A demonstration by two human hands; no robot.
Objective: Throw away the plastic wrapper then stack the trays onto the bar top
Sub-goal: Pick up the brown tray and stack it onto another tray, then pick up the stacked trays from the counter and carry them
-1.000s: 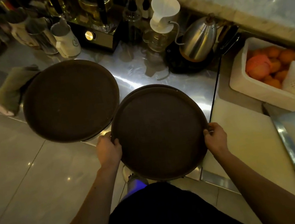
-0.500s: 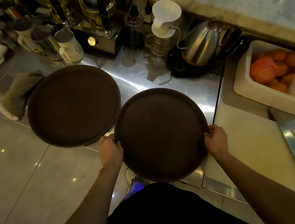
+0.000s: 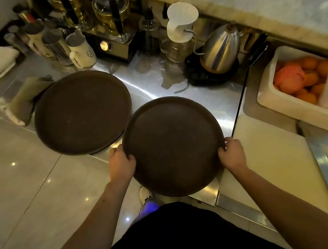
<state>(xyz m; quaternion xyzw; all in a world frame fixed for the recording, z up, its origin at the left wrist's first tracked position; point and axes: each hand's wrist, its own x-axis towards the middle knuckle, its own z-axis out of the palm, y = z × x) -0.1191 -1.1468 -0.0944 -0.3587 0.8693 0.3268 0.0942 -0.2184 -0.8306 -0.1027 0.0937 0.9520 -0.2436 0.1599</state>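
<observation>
2 trays: near tray (image 3: 172, 144) gripped by both hands, left hand (image 3: 121, 164) & right hand (image 3: 231, 153) on opposite rims, overhanging tabletop (image 3: 218, 105) edge. 2nd tray (image 3: 82, 111) lies up-left of left hand, rims nearly touching.

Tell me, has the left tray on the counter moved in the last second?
No. The left tray sits just as before beside the folded cloth; only the camera shifted.

Both arms reach forward, left hand (image 3: 121, 164) and right hand (image 3: 232, 153) curled in grip.
</observation>
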